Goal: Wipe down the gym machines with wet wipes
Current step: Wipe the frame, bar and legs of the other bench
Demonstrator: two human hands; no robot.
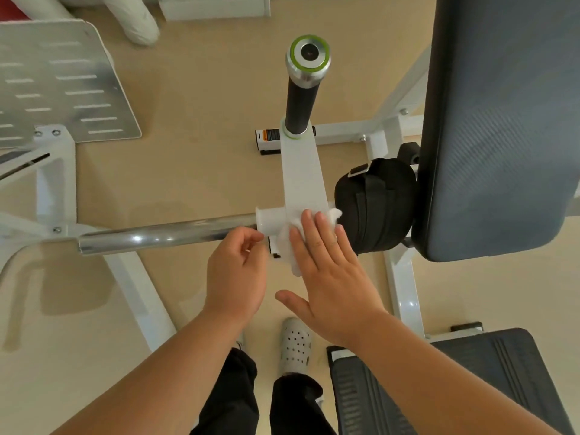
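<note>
A white gym machine arm (299, 171) runs from a black grip with a green-ringed chrome end cap (307, 56) down to a white hub on a chrome bar (157, 238). My right hand (332, 274) lies flat with straight fingers on a white wet wipe (287, 246), pressing it against the lower end of the arm. My left hand (235, 274) hovers just left of the wipe by the end of the chrome bar, fingers loosely curled, holding nothing.
A black roller pad (376, 205) sits right of the hub, beside the dark back pad (502, 120). A dark seat pad (470, 387) lies at lower right. A perforated metal footplate (62, 83) is at upper left. White frame tubes cross the beige floor.
</note>
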